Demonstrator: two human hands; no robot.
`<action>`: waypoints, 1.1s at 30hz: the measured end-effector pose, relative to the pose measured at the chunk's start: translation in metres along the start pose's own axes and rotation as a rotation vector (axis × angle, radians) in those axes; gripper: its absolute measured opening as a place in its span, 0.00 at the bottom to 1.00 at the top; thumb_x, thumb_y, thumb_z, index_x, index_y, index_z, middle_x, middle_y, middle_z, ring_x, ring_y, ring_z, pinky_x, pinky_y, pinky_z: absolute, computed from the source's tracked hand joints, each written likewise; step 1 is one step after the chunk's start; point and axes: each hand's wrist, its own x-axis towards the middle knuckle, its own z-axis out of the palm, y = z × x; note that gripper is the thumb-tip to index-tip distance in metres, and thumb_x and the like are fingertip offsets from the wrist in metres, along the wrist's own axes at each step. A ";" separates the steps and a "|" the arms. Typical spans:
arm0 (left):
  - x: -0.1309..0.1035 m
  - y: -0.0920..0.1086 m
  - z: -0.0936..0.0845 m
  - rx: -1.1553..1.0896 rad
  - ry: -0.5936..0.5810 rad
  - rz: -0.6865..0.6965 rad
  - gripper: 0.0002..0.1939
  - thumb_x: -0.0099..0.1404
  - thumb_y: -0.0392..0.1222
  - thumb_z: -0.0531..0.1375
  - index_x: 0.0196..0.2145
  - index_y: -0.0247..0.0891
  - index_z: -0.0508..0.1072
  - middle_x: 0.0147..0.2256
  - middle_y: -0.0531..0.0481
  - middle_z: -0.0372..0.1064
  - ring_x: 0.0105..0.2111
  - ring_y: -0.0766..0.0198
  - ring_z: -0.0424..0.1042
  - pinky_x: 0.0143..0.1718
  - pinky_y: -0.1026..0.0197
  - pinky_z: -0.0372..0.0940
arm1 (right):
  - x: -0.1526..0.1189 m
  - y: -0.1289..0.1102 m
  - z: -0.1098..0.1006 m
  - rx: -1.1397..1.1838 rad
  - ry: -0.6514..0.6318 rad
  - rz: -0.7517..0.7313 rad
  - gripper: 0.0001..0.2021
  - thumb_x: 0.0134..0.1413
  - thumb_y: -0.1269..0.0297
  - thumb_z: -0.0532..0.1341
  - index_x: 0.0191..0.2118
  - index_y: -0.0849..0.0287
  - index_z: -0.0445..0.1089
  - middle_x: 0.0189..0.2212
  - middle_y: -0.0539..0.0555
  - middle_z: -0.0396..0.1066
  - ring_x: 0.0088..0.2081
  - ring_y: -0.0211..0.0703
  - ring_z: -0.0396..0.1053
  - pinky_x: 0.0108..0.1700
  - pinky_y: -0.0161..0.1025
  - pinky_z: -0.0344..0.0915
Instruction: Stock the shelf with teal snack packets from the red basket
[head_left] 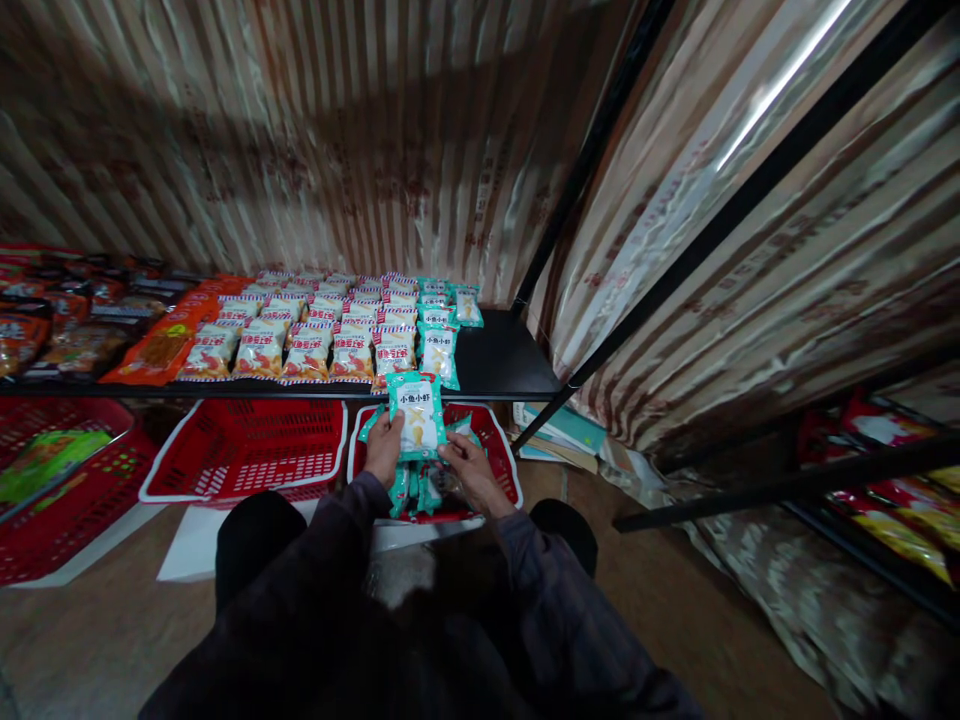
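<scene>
A teal and white snack bag [417, 415] is upright between my hands, over a red basket [507, 462] with a white rim. My left hand [385, 448] grips the bag at its left edge. At its lower right edge, my right hand [471, 468] pinches it between thumb and fingers. More teal bags [405, 490] lie in the basket below, partly hidden by my hands. On the black shelf [502, 360] ahead, a short column of the same teal bags [438, 352] stands beside rows of white and orange snack bags [306, 350].
Left of my basket sit another red basket [247, 440] and one with green packets [52, 465]. Orange packages [161, 345] fill the shelf's left side. Black metal posts [637, 290] slant at right, near books [562, 430] on the floor. Striped sheeting [300, 130] hangs behind.
</scene>
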 end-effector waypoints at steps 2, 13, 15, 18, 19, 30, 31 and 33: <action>-0.003 0.004 0.002 -0.009 -0.026 -0.025 0.24 0.47 0.57 0.65 0.35 0.36 0.71 0.31 0.47 0.74 0.33 0.58 0.74 0.36 0.58 0.67 | -0.001 0.000 0.001 -0.008 0.027 -0.026 0.24 0.29 0.53 0.72 0.37 0.56 0.73 0.29 0.49 0.72 0.30 0.39 0.69 0.32 0.37 0.68; -0.030 0.022 0.000 0.022 -0.262 -0.215 0.16 0.49 0.40 0.65 0.38 0.37 0.71 0.39 0.45 0.73 0.37 0.57 0.74 0.40 0.55 0.69 | -0.006 -0.013 -0.001 -0.002 0.212 -0.124 0.22 0.31 0.54 0.70 0.37 0.57 0.74 0.30 0.50 0.75 0.31 0.40 0.69 0.32 0.36 0.66; -0.033 0.020 -0.001 0.048 -0.273 -0.237 0.18 0.50 0.39 0.65 0.40 0.36 0.70 0.38 0.44 0.73 0.35 0.58 0.74 0.40 0.55 0.69 | -0.008 -0.016 -0.001 -0.016 0.217 -0.140 0.21 0.33 0.54 0.69 0.37 0.57 0.74 0.30 0.51 0.75 0.32 0.41 0.70 0.33 0.37 0.66; -0.035 0.016 -0.001 0.075 -0.277 -0.232 0.19 0.50 0.40 0.65 0.41 0.35 0.69 0.37 0.44 0.74 0.34 0.59 0.75 0.39 0.55 0.69 | -0.010 -0.017 -0.001 -0.011 0.220 -0.152 0.21 0.33 0.55 0.69 0.37 0.58 0.74 0.30 0.51 0.75 0.32 0.41 0.70 0.34 0.37 0.67; -0.036 0.015 -0.001 0.080 -0.276 -0.223 0.20 0.50 0.40 0.65 0.41 0.35 0.69 0.37 0.44 0.74 0.34 0.59 0.75 0.39 0.55 0.69 | -0.010 -0.017 -0.001 -0.007 0.215 -0.153 0.20 0.33 0.55 0.69 0.37 0.58 0.74 0.31 0.51 0.75 0.33 0.41 0.70 0.34 0.37 0.67; -0.014 0.043 -0.001 0.106 -0.204 -0.045 0.24 0.48 0.48 0.66 0.43 0.37 0.72 0.44 0.44 0.73 0.44 0.58 0.71 0.46 0.57 0.64 | -0.023 -0.022 -0.015 -0.045 0.164 -0.140 0.21 0.33 0.57 0.71 0.39 0.56 0.76 0.34 0.49 0.77 0.33 0.41 0.71 0.37 0.38 0.67; -0.007 0.049 0.002 0.107 -0.164 0.018 0.24 0.48 0.48 0.67 0.42 0.36 0.72 0.44 0.43 0.73 0.44 0.58 0.71 0.46 0.57 0.64 | -0.025 -0.022 -0.016 -0.057 0.146 -0.142 0.21 0.34 0.57 0.70 0.40 0.56 0.76 0.35 0.50 0.77 0.34 0.42 0.71 0.38 0.39 0.67; 0.006 0.061 0.008 0.143 -0.054 0.147 0.25 0.45 0.46 0.68 0.43 0.37 0.72 0.45 0.43 0.72 0.44 0.59 0.71 0.46 0.58 0.64 | -0.029 -0.022 -0.016 -0.082 0.120 -0.145 0.22 0.34 0.56 0.70 0.40 0.56 0.76 0.36 0.50 0.77 0.35 0.44 0.72 0.41 0.41 0.67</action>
